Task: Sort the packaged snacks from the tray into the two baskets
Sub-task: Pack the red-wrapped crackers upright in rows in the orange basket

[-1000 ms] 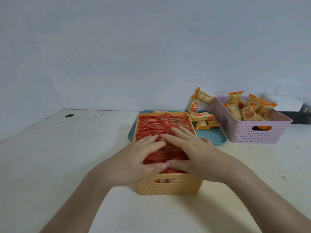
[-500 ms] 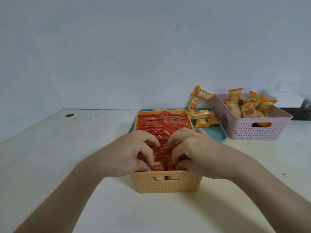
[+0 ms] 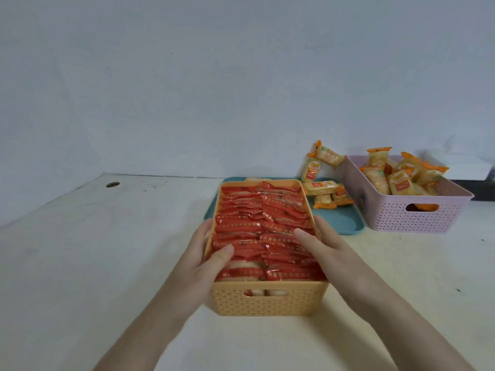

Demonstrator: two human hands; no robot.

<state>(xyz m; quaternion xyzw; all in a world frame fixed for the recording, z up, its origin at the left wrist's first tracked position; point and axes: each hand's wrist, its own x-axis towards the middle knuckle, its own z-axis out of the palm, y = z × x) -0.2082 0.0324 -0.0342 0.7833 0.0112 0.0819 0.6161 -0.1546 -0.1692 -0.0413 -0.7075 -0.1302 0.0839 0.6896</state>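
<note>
While gripped: orange basket (image 3: 267,301), packed with overlapping red packets (image 3: 257,226)
Left hand (image 3: 206,253): clasped on left wall
Right hand (image 3: 321,245): clasped on right wall

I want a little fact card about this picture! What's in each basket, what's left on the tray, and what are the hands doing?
Orange basket: packed with red snack packets in two rows
Pink basket: piled with yellow snack packets
Teal tray: a few yellow packets left at its far end
Left hand: on the orange basket's left side, thumb on the red packets
Right hand: on its right side, thumb on the red packets
Table: white, with a small round hole
</note>
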